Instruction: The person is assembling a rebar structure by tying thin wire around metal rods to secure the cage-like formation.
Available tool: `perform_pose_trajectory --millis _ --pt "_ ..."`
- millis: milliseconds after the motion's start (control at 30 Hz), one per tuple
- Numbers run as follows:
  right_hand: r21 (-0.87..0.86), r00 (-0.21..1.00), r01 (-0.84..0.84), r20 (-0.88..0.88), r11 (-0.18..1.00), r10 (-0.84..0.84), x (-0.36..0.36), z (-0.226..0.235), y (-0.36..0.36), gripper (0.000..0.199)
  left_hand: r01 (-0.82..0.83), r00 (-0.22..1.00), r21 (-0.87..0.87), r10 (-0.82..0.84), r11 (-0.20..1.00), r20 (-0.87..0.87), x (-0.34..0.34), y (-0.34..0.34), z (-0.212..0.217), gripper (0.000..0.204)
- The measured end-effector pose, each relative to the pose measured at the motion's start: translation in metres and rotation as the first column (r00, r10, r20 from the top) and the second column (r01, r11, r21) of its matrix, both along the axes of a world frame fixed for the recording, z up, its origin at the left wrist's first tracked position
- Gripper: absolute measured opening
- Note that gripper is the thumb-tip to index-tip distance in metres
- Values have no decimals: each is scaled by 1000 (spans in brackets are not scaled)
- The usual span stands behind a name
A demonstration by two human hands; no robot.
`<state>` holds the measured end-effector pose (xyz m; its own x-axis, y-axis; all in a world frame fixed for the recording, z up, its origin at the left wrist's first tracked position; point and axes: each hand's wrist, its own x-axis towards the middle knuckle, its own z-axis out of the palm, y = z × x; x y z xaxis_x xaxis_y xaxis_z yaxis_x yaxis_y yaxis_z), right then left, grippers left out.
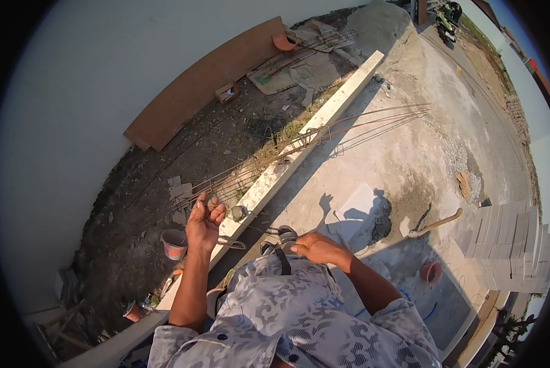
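Observation:
My left hand point(203, 226) is raised above the pale concrete beam point(280, 175), palm turned up and fingers loosely bent and apart. I see nothing in it. Just right of its fingertips is a small rounded greenish-grey lump point(237, 213) on the beam. A thin dark loop point(232, 243) lies below that lump. My right hand point(321, 250) is at my waist, its fingers bent inward. Whatever they hold, if anything, is hidden. Dark rounded shapes point(286, 233) show beside its fingertips, too unclear to name.
Long thin steel bars with square stirrups point(308, 136) lie across the beam. Left of it are a bucket point(175, 244) and a brown board point(210, 80) against the wall. On the right are a wooden-handled tool point(437, 222), a red bucket point(432, 273) and stacked grey blocks point(502, 245).

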<state>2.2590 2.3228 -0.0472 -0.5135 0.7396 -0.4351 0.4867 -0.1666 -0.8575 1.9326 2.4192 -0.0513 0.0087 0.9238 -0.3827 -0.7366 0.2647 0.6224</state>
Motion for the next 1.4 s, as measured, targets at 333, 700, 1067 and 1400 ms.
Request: perform_pose_trajectory --millis 333,700,1067,1400 --pt "-201 997 -24 -78 979 8 5 15 15 31 -15 828 54 43 998 -559 -32 -3 24 33" --pt "-38 999 -43 30 998 44 15 11 19 25 -145 929 37 149 989 -338 -55 -9 26 34" --pt "-391 909 277 -188 878 -371 56 5 -1 23 -43 766 84 87 996 -637 -57 -3 20 34" --pt "-21 755 647 155 762 -637 93 -51 -48 29 480 812 -67 -472 875 -342 -22 25 16 28"
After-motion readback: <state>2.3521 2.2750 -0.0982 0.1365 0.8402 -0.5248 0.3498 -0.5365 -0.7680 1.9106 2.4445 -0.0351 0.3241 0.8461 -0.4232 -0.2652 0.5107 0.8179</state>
